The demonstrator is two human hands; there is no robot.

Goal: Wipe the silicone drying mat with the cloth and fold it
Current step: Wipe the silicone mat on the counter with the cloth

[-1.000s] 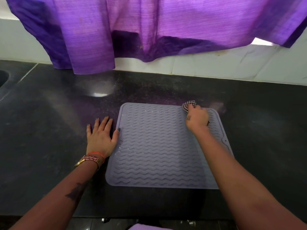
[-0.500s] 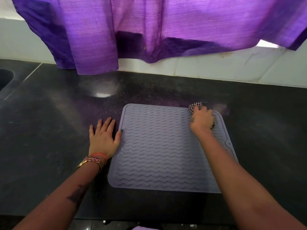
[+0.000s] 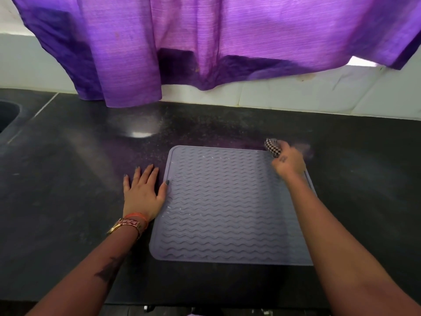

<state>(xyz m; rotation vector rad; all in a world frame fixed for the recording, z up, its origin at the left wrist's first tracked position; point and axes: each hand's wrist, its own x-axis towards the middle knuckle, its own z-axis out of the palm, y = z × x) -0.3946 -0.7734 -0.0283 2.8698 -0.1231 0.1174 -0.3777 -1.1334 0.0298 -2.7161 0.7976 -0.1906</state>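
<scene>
A lavender silicone drying mat [image 3: 223, 206] with wavy ridges lies flat on the black counter [image 3: 68, 179]. My left hand [image 3: 143, 192] rests flat on the counter beside the mat's left edge, fingers apart, the thumb tip touching the mat's rim. My right hand [image 3: 288, 161] is at the mat's far right corner, blurred with motion, closed around a bunched black-and-white checked cloth [image 3: 272, 145] that sticks out past the fingers. Small water drops glint on the mat's ridges.
A purple curtain [image 3: 205, 46] hangs over the white tiled wall [image 3: 296, 94] behind the counter, its hem near the surface. A sink edge [image 3: 6, 117] shows at the far left. The counter's front edge runs along the bottom.
My right hand with the cloth has shifted a little to the right, toward the mat's far right corner. My left hand has stayed in place.
</scene>
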